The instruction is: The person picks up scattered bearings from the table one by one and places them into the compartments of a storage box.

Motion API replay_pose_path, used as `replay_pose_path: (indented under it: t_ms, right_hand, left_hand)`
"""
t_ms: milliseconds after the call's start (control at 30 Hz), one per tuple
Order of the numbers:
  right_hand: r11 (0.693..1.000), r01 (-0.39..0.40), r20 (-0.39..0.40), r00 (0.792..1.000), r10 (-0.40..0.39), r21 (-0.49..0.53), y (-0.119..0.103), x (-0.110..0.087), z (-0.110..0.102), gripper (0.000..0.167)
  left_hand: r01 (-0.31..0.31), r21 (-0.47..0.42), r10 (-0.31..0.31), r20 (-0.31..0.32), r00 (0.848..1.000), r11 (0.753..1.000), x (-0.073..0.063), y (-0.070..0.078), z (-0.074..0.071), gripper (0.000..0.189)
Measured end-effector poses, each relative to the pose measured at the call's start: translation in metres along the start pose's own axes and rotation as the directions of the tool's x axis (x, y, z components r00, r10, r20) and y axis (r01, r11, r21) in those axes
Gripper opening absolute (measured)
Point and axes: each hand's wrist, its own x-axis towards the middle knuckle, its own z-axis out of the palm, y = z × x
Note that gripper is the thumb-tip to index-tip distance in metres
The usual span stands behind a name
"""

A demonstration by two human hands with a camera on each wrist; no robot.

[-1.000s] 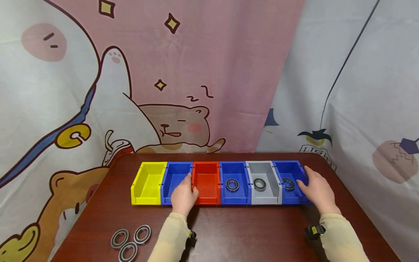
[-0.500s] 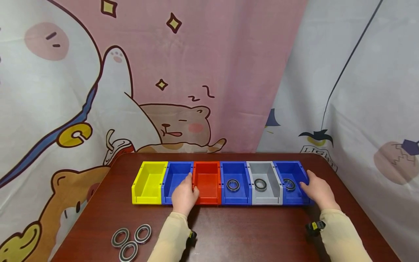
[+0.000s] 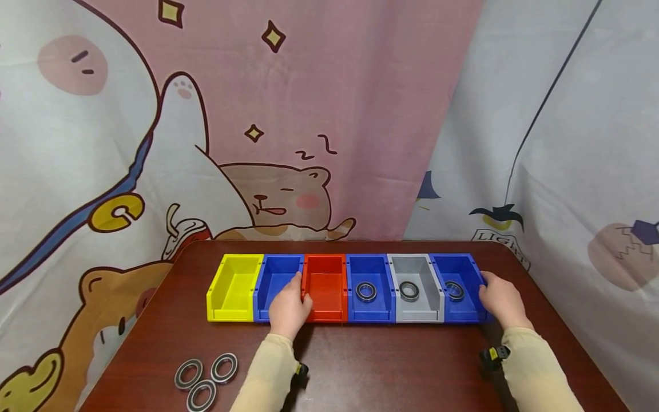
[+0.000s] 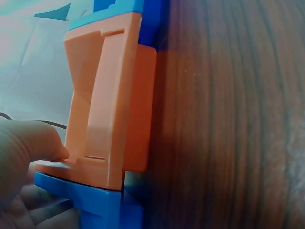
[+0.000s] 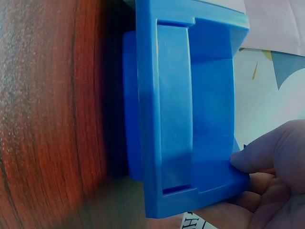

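Since earlier, the right hand (image 3: 504, 300) has closed in, so both hands grip the bin row (image 3: 231, 316). Three loose bearings (image 3: 198, 384) lie at left, the lowest cut off; the left hand (image 3: 289, 310) pinches the red bin (image 3: 325, 316) by its left wall, hidden fingertips probably behind; the right pinches the end blue bin (image 3: 465, 316) by its outer wall.
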Motion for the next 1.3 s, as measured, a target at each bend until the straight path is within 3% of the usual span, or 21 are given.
replay_pose_path:
  t_ms: [433, 700, 967, 1300]
  right_hand:
    - [1.000, -0.016, 0.021, 1.000, 0.016, 0.008, 0.000, -0.002, 0.000, 0.047]
    - [1.000, -0.027, 0.027, 0.999, 0.026, 0.012, -0.001, -0.002, -0.001, 0.048]
    - [1.000, -0.026, 0.024, 0.999, 0.026, 0.012, -0.001, -0.002, 0.000, 0.047]
    - [0.999, -0.052, 0.030, 0.998, 0.052, 0.013, -0.002, -0.001, 0.000, 0.048]
  left_hand:
    - [0.007, -0.058, 0.001, 0.146, 0.989, 0.998, -0.013, 0.007, -0.020, 0.060]
    - [-0.051, -0.071, 0.063, 0.181, 0.982, 0.996, -0.023, 0.012, -0.044, 0.058]
    - [-0.097, -0.016, 0.099, 0.166, 0.981, 0.995, -0.036, 0.008, -0.075, 0.048]
    - [-0.165, -0.003, 0.165, 0.055, 0.985, 0.986, -0.060, -0.022, -0.103, 0.049]
